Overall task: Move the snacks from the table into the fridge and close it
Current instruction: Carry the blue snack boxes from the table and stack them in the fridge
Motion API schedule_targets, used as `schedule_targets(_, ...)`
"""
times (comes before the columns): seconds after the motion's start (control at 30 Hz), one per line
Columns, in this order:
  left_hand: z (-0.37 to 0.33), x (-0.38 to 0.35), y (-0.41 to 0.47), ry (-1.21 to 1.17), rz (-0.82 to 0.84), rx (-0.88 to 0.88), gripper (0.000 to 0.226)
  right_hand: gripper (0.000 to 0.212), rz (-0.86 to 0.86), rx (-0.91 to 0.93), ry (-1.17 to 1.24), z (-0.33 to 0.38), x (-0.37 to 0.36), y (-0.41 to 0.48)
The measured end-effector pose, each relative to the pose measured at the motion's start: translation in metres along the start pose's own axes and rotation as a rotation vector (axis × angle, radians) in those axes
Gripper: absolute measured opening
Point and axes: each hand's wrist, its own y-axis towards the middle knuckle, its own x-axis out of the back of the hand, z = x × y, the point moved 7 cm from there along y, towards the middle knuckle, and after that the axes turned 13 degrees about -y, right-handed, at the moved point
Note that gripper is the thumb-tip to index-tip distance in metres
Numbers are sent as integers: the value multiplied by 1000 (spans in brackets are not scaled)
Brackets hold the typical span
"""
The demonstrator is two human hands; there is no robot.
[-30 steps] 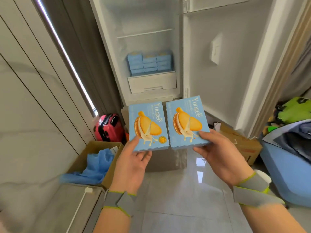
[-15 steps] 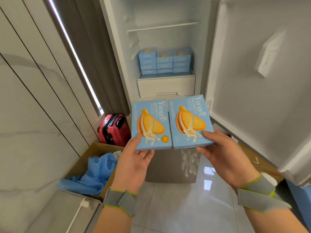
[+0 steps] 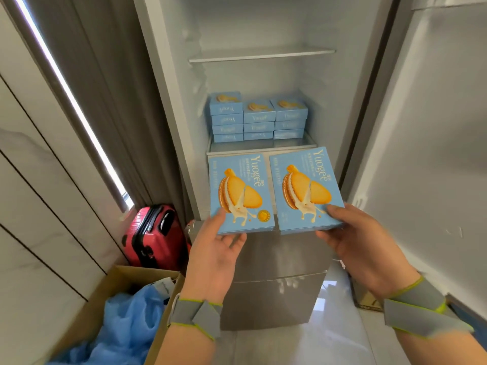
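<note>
My left hand (image 3: 214, 255) holds a light blue snack box (image 3: 238, 192) by its near edge, thumb on top. Beside it, my right hand (image 3: 361, 246) holds a second, matching snack box (image 3: 305, 188) the same way. Both boxes lie flat and side by side, just in front of the open fridge (image 3: 168, 75). On a shelf inside, three stacks of the same blue boxes (image 3: 258, 118) stand in a row. The glass shelf (image 3: 263, 53) above them is bare. The fridge door (image 3: 432, 143) is swung open on the right.
A red suitcase (image 3: 154, 238) stands on the floor left of the fridge. Nearer, a cardboard box (image 3: 110, 285) holds blue plastic (image 3: 126, 327). A grey curtain (image 3: 105, 96) hangs at the left. The fridge's lower grey drawer fronts (image 3: 274, 291) are shut.
I have come closer to the fridge, which now fills the view. Both hands have carried the boxes forward toward the shelf with the stacks.
</note>
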Motion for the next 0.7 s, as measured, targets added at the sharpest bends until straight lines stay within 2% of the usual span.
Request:
schedule_targets(0.07,1,-1,24,-1,3,24,44,35,-23,1,-1,1,0,18)
schedule_targets(0.17,4,-4,59,-8,12,42,35,44,-38,6,-7,5,4,48)
schedule_targets(0.3,5,-20,104,23,26,10,26,43,-22,21,33,14,10,94)
schedule_targets(0.5,-9,-66,168,124,22,-102,26,23,40,49,115,44,9,169)
schedule_targets(0.7,-25,-113,222,194,10,-240,36,32,80,116,159,84,5,233)
